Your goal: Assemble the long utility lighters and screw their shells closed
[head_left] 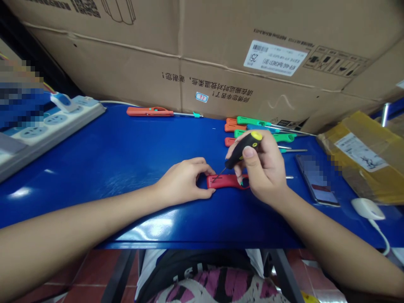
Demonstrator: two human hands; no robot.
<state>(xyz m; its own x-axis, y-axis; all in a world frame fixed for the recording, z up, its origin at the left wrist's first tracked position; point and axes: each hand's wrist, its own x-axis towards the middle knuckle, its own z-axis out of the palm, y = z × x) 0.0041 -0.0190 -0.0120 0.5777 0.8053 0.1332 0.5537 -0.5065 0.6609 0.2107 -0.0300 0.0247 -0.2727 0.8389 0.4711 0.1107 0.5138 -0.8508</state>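
Observation:
A red long-necked lighter (225,181) lies flat on the blue table (126,155), its metal tube pointing right. My left hand (186,179) pinches the butt end of its handle between thumb and fingers. In my right hand (265,168) is a screwdriver (240,152) with a black and yellow handle, held tilted. Its thin shaft slopes down to the left, and the tip meets the lighter's handle near the butt end. My right hand covers part of the lighter's trigger area and tube.
Several green and orange lighters (254,121) lie behind my right hand. One orange lighter (150,111) lies apart at the back. A power strip (53,122) sits left; a phone (317,179), white plug (368,208) and taped parcel (366,155) are right. A big cardboard box (151,59) walls the back.

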